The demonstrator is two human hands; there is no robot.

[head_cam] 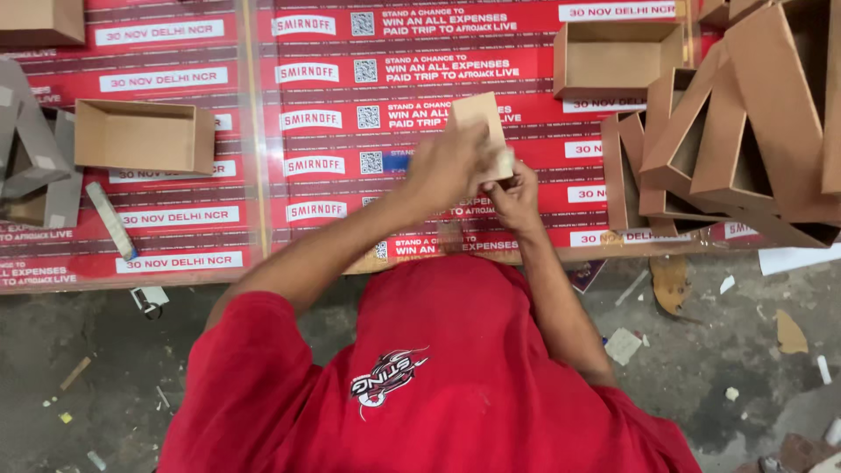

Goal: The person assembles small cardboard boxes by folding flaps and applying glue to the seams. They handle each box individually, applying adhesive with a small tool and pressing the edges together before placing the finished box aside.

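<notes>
Both my hands are raised together over the middle of the red printed work surface (350, 184). They hold a small brown cardboard piece (477, 114) between them. My left hand (448, 166) covers its lower left side with the fingers closed on it. Just below it, my right hand (517, 197) grips the lower right edge. The bottom part of the piece is hidden by my fingers. My red shirt fills the lower middle of the view.
Open brown cardboard trays lie at the left (144, 136), the top left corner (39, 22) and the upper right (618, 57). Several nested trays (727, 131) lean in a pile at the right. Grey board pieces (35, 149) lie far left. Paper scraps (670, 280) litter the grey floor.
</notes>
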